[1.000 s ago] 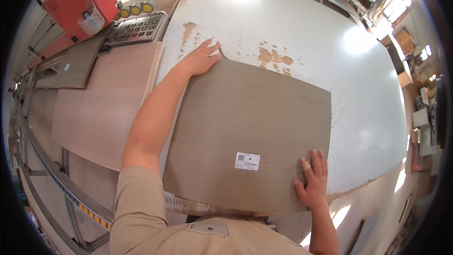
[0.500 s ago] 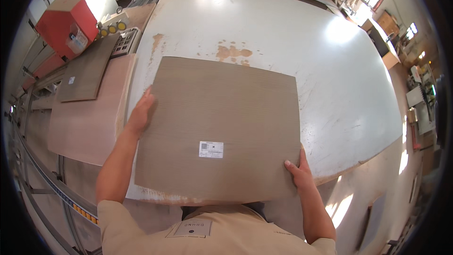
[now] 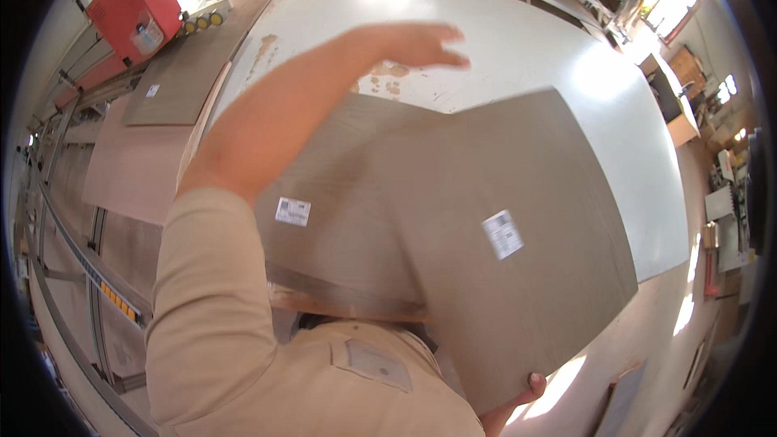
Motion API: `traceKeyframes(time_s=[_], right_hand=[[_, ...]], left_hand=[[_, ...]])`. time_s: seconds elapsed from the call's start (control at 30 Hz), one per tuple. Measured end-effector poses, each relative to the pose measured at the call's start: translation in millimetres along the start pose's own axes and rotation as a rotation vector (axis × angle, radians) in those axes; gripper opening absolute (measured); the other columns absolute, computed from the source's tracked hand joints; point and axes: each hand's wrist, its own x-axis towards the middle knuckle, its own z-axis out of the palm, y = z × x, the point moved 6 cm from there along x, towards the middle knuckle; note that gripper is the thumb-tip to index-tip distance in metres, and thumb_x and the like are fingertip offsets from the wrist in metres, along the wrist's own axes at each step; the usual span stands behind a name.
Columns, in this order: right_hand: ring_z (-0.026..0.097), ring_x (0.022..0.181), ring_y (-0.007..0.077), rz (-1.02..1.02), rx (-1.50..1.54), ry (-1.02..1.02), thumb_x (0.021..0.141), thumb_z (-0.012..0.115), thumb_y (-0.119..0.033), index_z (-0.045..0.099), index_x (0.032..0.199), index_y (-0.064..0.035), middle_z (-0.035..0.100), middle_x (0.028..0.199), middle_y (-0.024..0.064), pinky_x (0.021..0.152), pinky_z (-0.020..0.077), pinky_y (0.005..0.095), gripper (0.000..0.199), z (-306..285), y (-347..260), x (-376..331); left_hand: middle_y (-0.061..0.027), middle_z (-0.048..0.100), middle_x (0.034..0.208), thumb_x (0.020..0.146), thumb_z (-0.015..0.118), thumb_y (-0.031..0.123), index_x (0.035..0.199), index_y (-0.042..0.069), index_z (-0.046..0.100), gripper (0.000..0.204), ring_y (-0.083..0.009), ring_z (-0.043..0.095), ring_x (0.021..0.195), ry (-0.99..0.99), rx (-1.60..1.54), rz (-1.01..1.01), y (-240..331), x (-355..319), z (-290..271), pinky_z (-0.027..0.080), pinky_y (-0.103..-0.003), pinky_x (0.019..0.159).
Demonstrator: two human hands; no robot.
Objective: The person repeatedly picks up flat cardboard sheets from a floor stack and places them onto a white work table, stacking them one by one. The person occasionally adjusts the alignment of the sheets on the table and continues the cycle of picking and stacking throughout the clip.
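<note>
Left hand (image 3: 417,42) is way up and out over the big white worktable (image 3: 518,48), fingers straight and loosely spread, palm down, gripping nothing. That arm runs bare from the beige sleeve (image 3: 218,299) diagonally up across the frame, so it's stretched pretty far forward. Right hand (image 3: 518,400) is down at the bottom edge, and only a few fingers show (the rest is hidden behind the sheet), curled under the lower corner of a large grey-brown wood-grain panel (image 3: 534,275) with a small white label. That panel is lifted and tilted, hanging off the table's near edge toward the person. A second matching panel (image 3: 356,194) lies underneath it, flatter. Off to the left there's a red box-shaped machine (image 3: 133,8) beside some light brown boards (image 3: 137,154).
</note>
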Motion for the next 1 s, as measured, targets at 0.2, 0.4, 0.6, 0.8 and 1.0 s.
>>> traceKeyframes(time_s=[0.2, 0.4, 0.6, 0.8, 1.0], right_hand=[[0.056, 0.115, 0.0295, -0.026, -0.111, -0.124, 0.079, 0.053, -0.03, 0.053, 0.127, 0.0006, 0.057, 0.126, 0.0157, 0.096, 0.0476, 0.043, 0.057, -30, -27, 55], [0.058, 0.112, 0.0341, 0.01, 0.235, 0.106, 0.079, 0.058, -0.019, 0.056, 0.122, 0.0047, 0.061, 0.12, 0.0179, 0.098, 0.0479, 0.0481, 0.049, -135, -22, 174], [0.06, 0.107, 0.0306, 0.443, -0.685, 0.069, 0.092, 0.054, -0.042, 0.054, 0.132, -0.0088, 0.06, 0.123, 0.0128, 0.084, 0.0493, 0.043, 0.051, -133, -69, 215], [0.061, 0.1, 0.0259, 0.351, -1.268, -0.251, 0.09, 0.059, -0.05, 0.055, 0.136, -0.0105, 0.066, 0.115, 0.0169, 0.082, 0.0487, 0.0426, 0.061, 127, 8, 208], [0.045, 0.135, 0.0282, 0.502, -0.748, -1.148, 0.102, 0.051, -0.025, 0.024, 0.152, 0.0002, 0.045, 0.146, 0.017, 0.107, 0.0408, 0.0398, 0.063, 453, 388, 74]], left_hand=[[-0.0214, 0.051, 0.14, 0.097, 0.045, 0.055, 0.137, 0.003, 0.052, 0.066, -0.0387, 0.046, 0.132, 0.264, 0.514, -0.502, -195, -107, -61, 0.035, -0.046, 0.11], [-0.0193, 0.05, 0.142, 0.098, 0.041, 0.053, 0.144, 0.007, 0.044, 0.066, -0.0381, 0.045, 0.134, 0.436, 0.582, -1.015, -324, -290, -42, 0.033, -0.055, 0.11], [-0.021, 0.058, 0.131, 0.098, 0.045, 0.046, 0.126, 0.004, 0.061, 0.053, -0.0382, 0.052, 0.126, 0.368, 0.419, -1.028, -345, -356, -32, 0.04, -0.05, 0.106], [-0.0134, 0.031, 0.156, 0.101, 0.034, 0.051, 0.149, 0.007, 0.037, 0.065, -0.0331, 0.02, 0.148, 0.481, 0.516, -0.829, -360, -386, -13, 0.019, -0.056, 0.117], [-0.0124, 0.032, 0.156, 0.1, 0.038, 0.049, 0.147, 0.008, 0.039, 0.063, -0.0331, 0.019, 0.148, 0.596, 0.307, -0.65, -367, -399, -6, 0.017, -0.052, 0.119]])
